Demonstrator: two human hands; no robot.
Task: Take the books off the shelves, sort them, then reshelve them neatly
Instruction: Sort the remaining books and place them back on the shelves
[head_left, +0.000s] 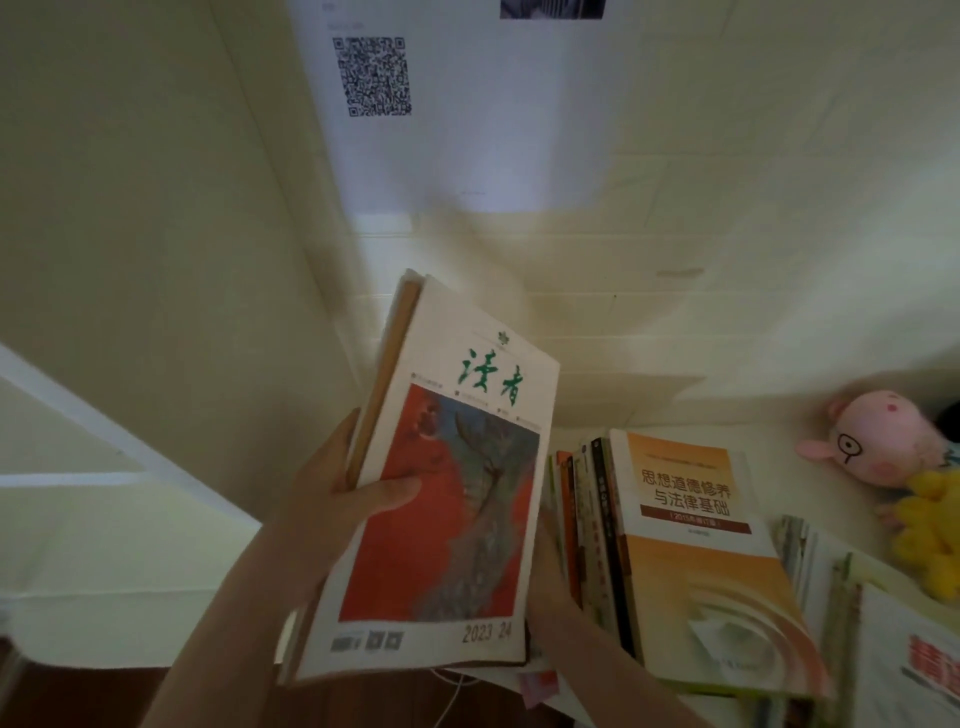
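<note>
The left hand (332, 499) is gripping one magazine (447, 509) with a red and blue cover picture. Its thumb is pressing on the cover's left edge and its fingers are curling round behind. One second book with a brown edge (382, 384) is being held flat against the back of the magazine, showing along its left side. Just right of the magazine's lower corner, the right hand (553, 577) is reaching in against a row of books (587, 525). Its fingers are lying hidden behind the magazine, so I cannot tell whether it is gripping anything. That row is leaning right of the magazine on a white shelf top (769, 441). About five spines are showing, too blurred to count surely, and one orange and white textbook (696, 545) is facing outward at the row's right end. Further right of the magazine, a few thin books (810, 561) and one white book with red characters (924, 670) are lying. Beyond those, two plush toys are sitting together, one pink (878, 441) and one yellow (930, 535). Above the magazine, one white sheet with a QR code (441, 130) is hanging on the wall.
</note>
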